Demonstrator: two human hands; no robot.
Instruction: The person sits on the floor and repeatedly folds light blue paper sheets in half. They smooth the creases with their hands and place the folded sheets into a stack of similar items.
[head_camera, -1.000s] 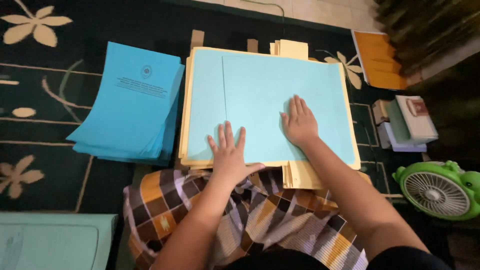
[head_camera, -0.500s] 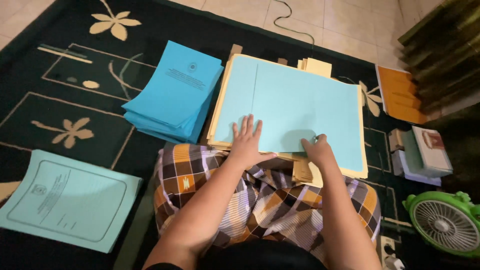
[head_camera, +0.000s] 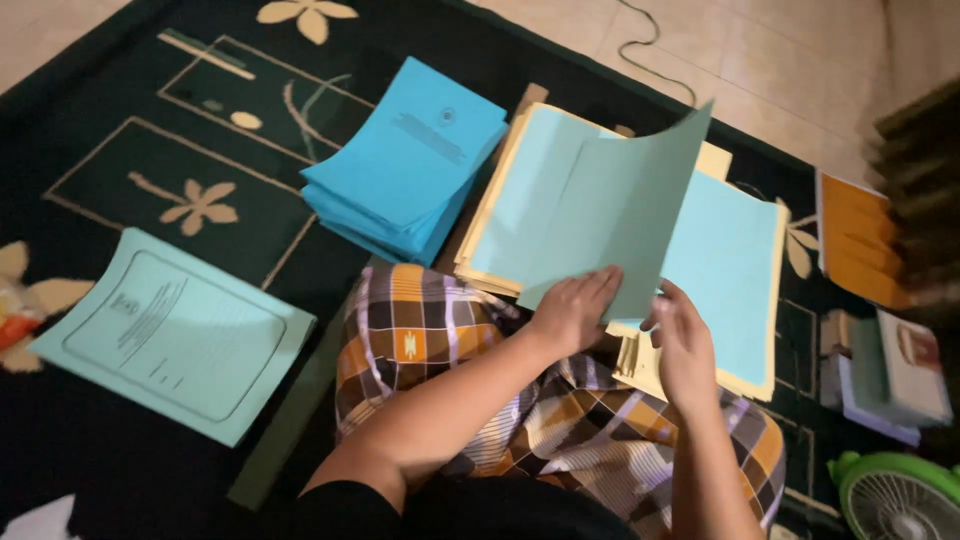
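Note:
My left hand (head_camera: 573, 309) grips the lower edge of a light blue sheet (head_camera: 620, 225) and holds it tilted up off the pile. My right hand (head_camera: 683, 338) touches the same sheet's lower right corner from beneath. Under it lies a wide pile of cream and light blue sheets (head_camera: 728, 262) on the carpet in front of my knees. A checked cloth (head_camera: 450, 340) covers my lap.
A stack of bright blue printed booklets (head_camera: 410, 165) sits left of the pile. A pale green printed cover (head_camera: 175, 335) lies at the left on the dark flowered carpet (head_camera: 130, 150). Orange folders (head_camera: 860, 240), small boxes (head_camera: 895, 375) and a green fan (head_camera: 895, 500) stand at the right.
Both hands went from pressing flat on the pile to taking the top blue sheet and lifting it up. The view has swung left, showing the pale green cover.

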